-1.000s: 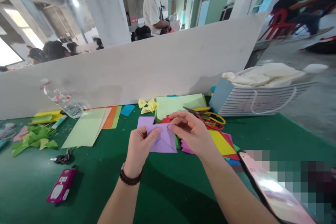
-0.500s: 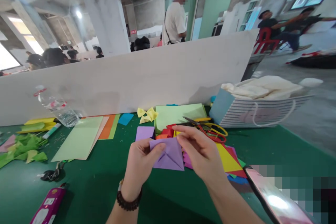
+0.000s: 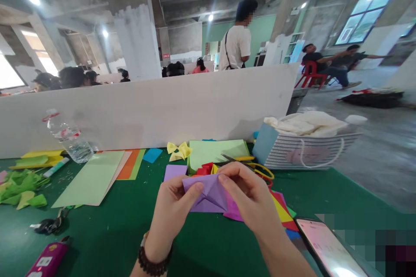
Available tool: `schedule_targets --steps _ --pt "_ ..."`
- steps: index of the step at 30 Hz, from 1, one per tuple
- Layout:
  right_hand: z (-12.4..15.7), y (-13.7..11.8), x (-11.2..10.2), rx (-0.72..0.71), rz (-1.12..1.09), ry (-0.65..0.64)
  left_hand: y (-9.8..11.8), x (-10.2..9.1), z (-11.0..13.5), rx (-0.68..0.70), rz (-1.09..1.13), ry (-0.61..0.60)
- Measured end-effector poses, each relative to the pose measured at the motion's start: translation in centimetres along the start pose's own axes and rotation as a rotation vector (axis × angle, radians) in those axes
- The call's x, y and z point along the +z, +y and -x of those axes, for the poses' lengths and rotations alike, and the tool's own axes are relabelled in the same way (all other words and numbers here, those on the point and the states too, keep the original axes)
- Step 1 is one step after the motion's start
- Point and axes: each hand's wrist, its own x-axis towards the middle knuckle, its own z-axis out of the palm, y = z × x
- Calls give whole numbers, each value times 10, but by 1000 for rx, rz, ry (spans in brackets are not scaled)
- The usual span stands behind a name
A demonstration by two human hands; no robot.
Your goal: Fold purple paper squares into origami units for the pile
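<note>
two hands at work, left hand (image 3: 172,212) and right hand (image 3: 250,199) both clamped on one folded sheet of lilac paper (image 3: 208,194), thumbs and fingers pinching it from either side, held just above a magenta sheet (image 3: 232,213) on the green tabletop (image 3: 107,242). real danger here: a slack pinch, and a crease springing open; too hard a squeeze, and a crumpled corner. scissors (image 3: 263,172) just beyond the right hand, a snag risk. on the count: one water bottle (image 3: 69,138), one yellow paper bow (image 3: 178,151), one loose lilac square (image 3: 175,172), one phone (image 3: 328,246), one striped paper bag (image 3: 308,151).
</note>
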Motion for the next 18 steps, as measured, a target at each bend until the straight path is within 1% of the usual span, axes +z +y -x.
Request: schedule_targets --steps 2,3,4,7,9,12,15,18 --pt "-1 0 1 14 -7 34 0 -1 0 3 -16 -12" --pt "-1 0 2 32 -22 32 0 -2 0 14 -35 8" --pt "-1 0 3 50 -44 9 -1 -4 0 34 -55 46" --pt "1 1 7 91 -85 -117 -5 -8 0 106 -86 200" --pt "4 3 9 102 -60 -148 -7 -8 -1 113 -68 251" --pt "5 6 7 111 -16 -84 -9 -3 -2 70 14 239" --pt "4 8 2 112 -14 27 -9 3 -3 23 131 179" --pt "2 8 -1 95 23 118 -8 6 -3 34 146 107"
